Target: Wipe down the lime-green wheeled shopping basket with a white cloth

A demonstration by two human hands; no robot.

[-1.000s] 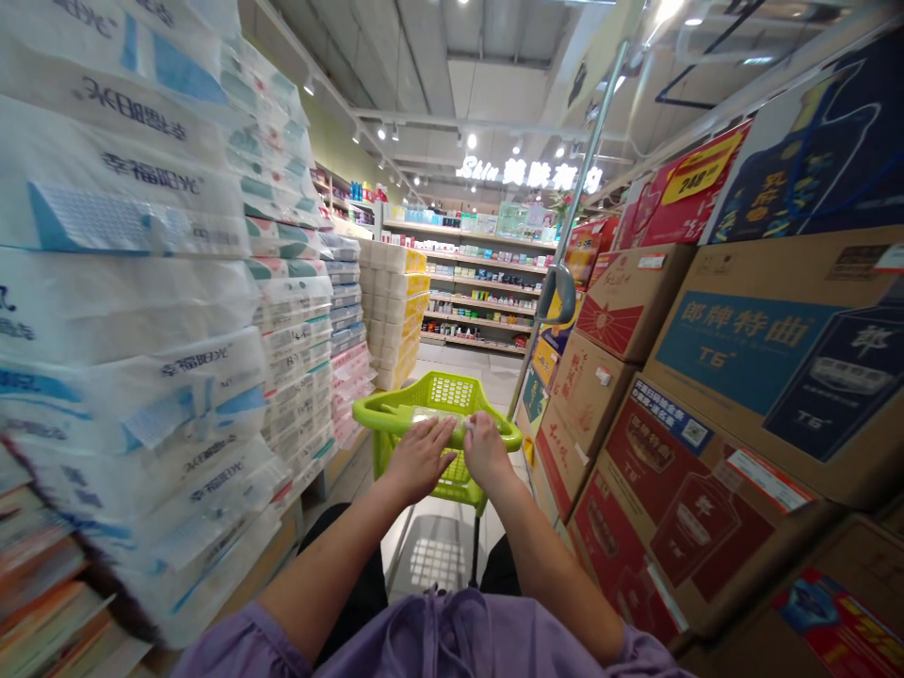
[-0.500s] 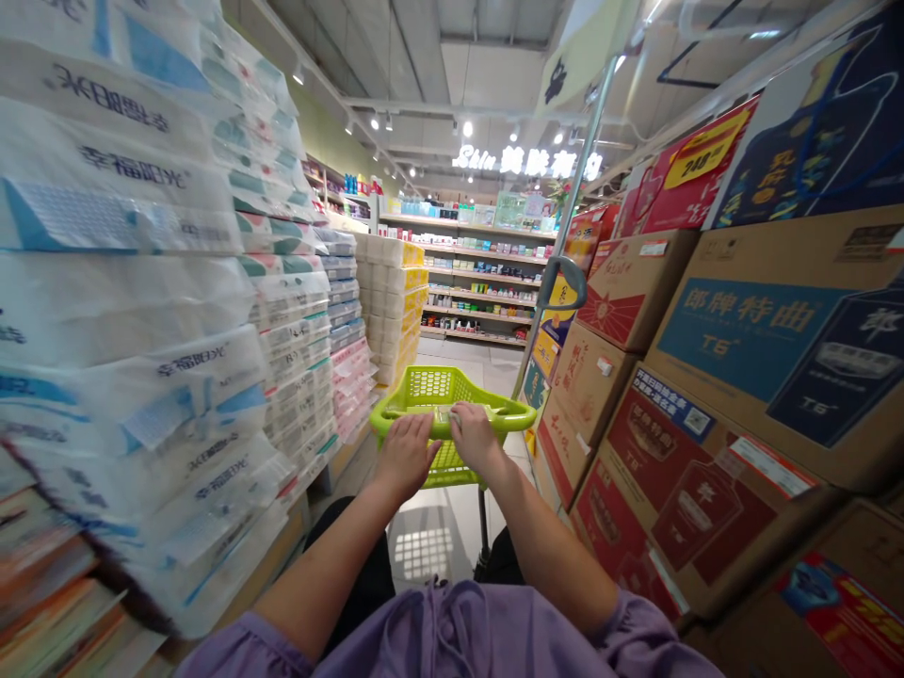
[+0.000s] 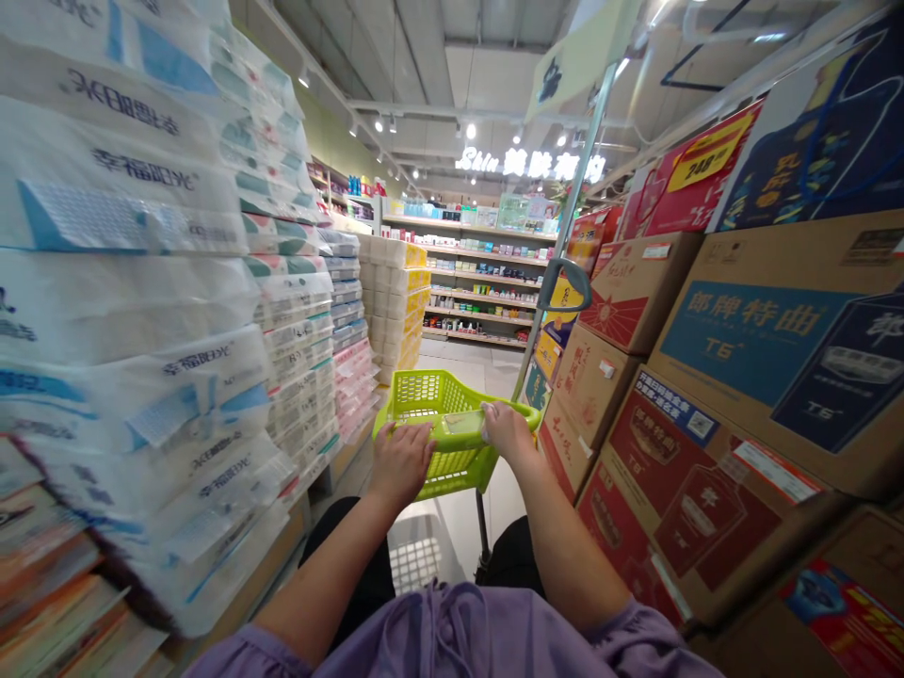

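In front of me stands a lime-green shopping cart [image 3: 416, 400] with a perforated basket, turned slightly at an angle. My left hand [image 3: 404, 461] is closed over the left part of its handle, knuckles up. Farther right, my right hand [image 3: 507, 430] grips the same handle near its right end, and something small and whitish shows at its fingers. Between the two hands the handle's pale label panel [image 3: 460, 426] is exposed. A dark cart leg [image 3: 483, 527] reaches down toward the floor beside my right knee.
Tall stacks of white tissue packs [image 3: 134, 282] line the left side. Cardboard cartons [image 3: 749, 330] are piled close on the right, beside a slanted metal pole [image 3: 565, 245] with a grey handle. Tiled floor [image 3: 466, 358] leads to stocked shelves [image 3: 480, 273] at the back.
My hands have moved apart along the handle, the right one sliding rightward. The cart has turned slightly, its right side now nearer me, and the handle's label panel is uncovered.
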